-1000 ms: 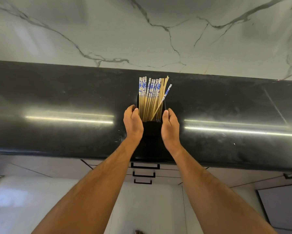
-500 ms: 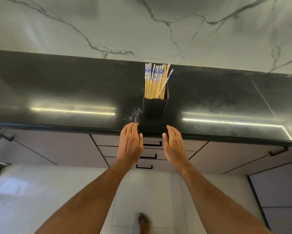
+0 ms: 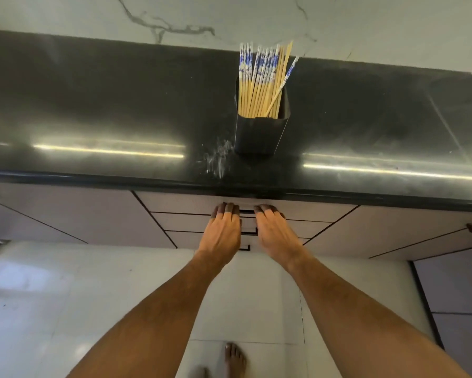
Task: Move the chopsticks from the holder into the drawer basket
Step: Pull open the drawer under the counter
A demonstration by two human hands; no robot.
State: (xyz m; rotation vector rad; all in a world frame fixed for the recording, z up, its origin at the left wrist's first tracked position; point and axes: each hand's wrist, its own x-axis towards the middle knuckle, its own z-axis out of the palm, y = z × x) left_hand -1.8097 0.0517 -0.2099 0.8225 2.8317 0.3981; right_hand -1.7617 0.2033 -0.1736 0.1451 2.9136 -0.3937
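Note:
Several bamboo chopsticks point(image 3: 260, 85) with blue-and-white tops stand upright in a black holder point(image 3: 258, 136) on the black countertop point(image 3: 106, 110), close to its front edge. Both hands are below the counter edge, palms down with fingers stretched forward. My left hand point(image 3: 223, 230) and my right hand point(image 3: 274, 231) rest side by side on the top drawer front point(image 3: 180, 204), their fingertips at its black handle point(image 3: 247, 211). I cannot tell whether the fingers hook the handle. The drawers are shut, so no basket shows.
Two more drawers with black handles point(image 3: 249, 233) sit under the top one, flanked by cabinet doors point(image 3: 65, 214). A marble wall point(image 3: 93, 15) rises behind the counter. My bare foot point(image 3: 234, 358) stands on the white floor tiles.
Both hands let go of the holder, pulled back over the counter edge and dropped to the top drawer front. The holder with its chopsticks stayed on the counter.

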